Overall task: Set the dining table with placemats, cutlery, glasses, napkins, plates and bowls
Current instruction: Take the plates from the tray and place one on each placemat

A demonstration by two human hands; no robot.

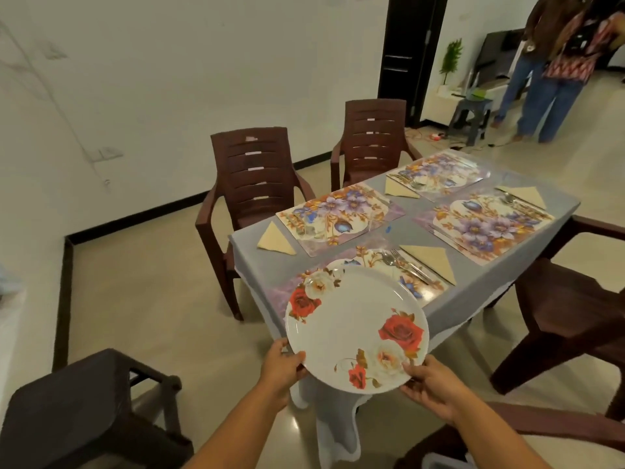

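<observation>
A white plate (355,319) with red and cream roses is held in the air in front of the table's near corner. My left hand (282,365) grips its left rim and my right hand (431,384) grips its lower right rim. The table (480,299) has a grey cloth and several floral placemats. The nearest placemat (368,262) is partly hidden by the plate; a spoon and fork (402,264) lie on it beside a folded beige napkin (431,260). More napkins (275,240) lie by the other mats.
Brown plastic chairs stand at the far side (253,184) (375,137), at the right (568,313) and at the lower left (88,411). Two people (554,62) stand at the back right near a grey stool (470,116).
</observation>
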